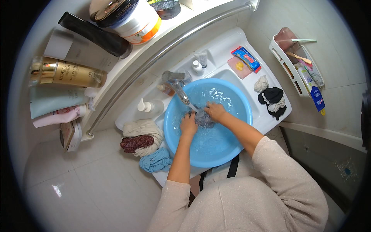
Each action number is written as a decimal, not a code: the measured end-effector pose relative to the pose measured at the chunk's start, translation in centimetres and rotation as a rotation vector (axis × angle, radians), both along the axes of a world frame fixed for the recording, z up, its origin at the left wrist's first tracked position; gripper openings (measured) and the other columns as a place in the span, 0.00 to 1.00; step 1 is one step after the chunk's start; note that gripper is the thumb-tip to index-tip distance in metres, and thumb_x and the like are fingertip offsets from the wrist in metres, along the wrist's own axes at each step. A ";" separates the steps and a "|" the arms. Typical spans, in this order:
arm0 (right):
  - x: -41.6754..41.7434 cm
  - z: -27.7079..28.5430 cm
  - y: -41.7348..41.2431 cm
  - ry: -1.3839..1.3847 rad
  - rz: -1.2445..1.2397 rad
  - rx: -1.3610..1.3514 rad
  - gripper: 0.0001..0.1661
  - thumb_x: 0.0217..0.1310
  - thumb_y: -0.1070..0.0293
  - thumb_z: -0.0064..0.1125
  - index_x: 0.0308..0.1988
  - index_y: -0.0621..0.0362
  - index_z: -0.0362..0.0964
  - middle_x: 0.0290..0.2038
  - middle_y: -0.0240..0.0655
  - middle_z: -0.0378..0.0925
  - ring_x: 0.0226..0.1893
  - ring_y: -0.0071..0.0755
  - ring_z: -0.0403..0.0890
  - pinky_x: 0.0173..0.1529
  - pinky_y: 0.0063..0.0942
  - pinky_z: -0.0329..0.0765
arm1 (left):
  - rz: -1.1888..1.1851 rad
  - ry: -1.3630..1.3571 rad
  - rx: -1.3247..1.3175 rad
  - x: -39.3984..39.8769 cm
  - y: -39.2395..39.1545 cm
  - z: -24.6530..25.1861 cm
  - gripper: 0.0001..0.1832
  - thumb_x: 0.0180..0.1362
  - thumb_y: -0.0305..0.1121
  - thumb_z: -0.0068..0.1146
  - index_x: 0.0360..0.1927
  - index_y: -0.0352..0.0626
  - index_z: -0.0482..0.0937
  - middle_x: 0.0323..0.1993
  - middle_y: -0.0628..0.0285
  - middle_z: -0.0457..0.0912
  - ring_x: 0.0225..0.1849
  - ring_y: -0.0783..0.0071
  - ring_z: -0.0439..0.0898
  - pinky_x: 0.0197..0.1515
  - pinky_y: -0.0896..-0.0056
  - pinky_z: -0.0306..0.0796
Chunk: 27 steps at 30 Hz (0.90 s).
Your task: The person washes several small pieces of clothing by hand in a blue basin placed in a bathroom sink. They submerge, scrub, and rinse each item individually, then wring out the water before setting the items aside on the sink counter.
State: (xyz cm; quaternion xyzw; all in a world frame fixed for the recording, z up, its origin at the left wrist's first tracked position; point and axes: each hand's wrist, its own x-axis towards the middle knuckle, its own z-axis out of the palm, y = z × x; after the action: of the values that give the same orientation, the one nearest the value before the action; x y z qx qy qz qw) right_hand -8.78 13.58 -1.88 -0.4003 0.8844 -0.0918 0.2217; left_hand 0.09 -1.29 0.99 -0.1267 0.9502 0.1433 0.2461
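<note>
A light-blue plastic basin [247, 116] holding water sits on the white washbasin [261, 123]. From the chrome faucet [181, 92] a stream of water falls onto a dark grey cloth [204, 119] in the basin. My left hand [189, 125] grips the cloth's left side, fingers partly under water. On the opposite side, my right hand [215, 111] has its fingers curled at the cloth's upper right edge. Splashing water blurs the cloth's outline, and its lower part is submerged.
Wrung beige cloth [142, 127], a dark red cloth [137, 144] and a blue cloth [156, 160] lie at left. A pump bottle [150, 106] stands behind them. Black and white socks [272, 100] rest at right, near a soap wrapper [246, 59]. A metal rail [171, 47] curves below the shelf.
</note>
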 end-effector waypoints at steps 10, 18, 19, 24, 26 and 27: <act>4.5 5.9 -3.9 -0.662 -0.478 -0.576 0.14 0.44 0.59 0.58 0.27 0.58 0.70 0.23 0.44 0.75 0.27 0.43 0.77 0.34 0.37 0.71 | 1.577 -0.061 1.554 -1.3 -0.5 -0.7 0.22 0.54 0.55 0.47 0.35 0.45 0.72 0.28 0.64 0.74 0.31 0.70 0.74 0.33 0.70 0.70; 6.7 10.3 -5.1 -0.165 -0.451 -0.819 0.15 0.48 0.61 0.53 0.15 0.57 0.66 0.14 0.40 0.70 0.16 0.48 0.71 0.21 0.38 0.67 | 1.375 0.232 1.911 -1.6 1.1 2.1 0.11 0.57 0.42 0.45 0.29 0.47 0.71 0.24 0.64 0.73 0.25 0.71 0.71 0.29 0.70 0.67; 6.6 9.8 -5.4 -0.062 -0.453 -0.880 0.15 0.48 0.62 0.52 0.15 0.57 0.66 0.14 0.41 0.70 0.16 0.49 0.71 0.21 0.39 0.68 | 1.358 0.181 1.961 -1.5 0.7 1.7 0.11 0.57 0.42 0.45 0.28 0.47 0.71 0.23 0.64 0.73 0.24 0.71 0.71 0.29 0.69 0.67; 4.0 7.3 -5.9 0.027 -0.593 -0.736 0.14 0.48 0.63 0.50 0.15 0.58 0.69 0.17 0.43 0.73 0.19 0.49 0.75 0.23 0.43 0.71 | 1.349 0.166 2.062 -1.2 0.9 -1.7 0.14 0.57 0.45 0.42 0.31 0.46 0.72 0.28 0.63 0.75 0.29 0.70 0.74 0.34 0.66 0.69; 1.8 5.0 -5.2 0.055 -0.649 -0.666 0.14 0.50 0.61 0.48 0.19 0.58 0.69 0.17 0.43 0.73 0.20 0.51 0.75 0.24 0.45 0.71 | 1.455 0.120 1.945 -1.5 2.5 1.2 0.15 0.55 0.44 0.48 0.39 0.44 0.71 0.37 0.62 0.75 0.39 0.68 0.75 0.41 0.68 0.71; 0.8 3.9 -4.4 0.043 -0.648 -0.640 0.14 0.52 0.59 0.47 0.23 0.58 0.70 0.17 0.44 0.73 0.20 0.53 0.74 0.25 0.45 0.71 | 1.468 0.141 1.853 -1.5 2.3 1.6 0.16 0.55 0.44 0.47 0.40 0.44 0.70 0.38 0.62 0.75 0.39 0.69 0.75 0.42 0.68 0.71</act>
State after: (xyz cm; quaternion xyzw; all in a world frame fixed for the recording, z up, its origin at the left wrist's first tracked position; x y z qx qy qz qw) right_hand -8.01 9.17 2.00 -0.1531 0.8956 -0.4167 0.0284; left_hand -1.41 1.04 2.59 -0.4069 0.1954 0.8909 0.0500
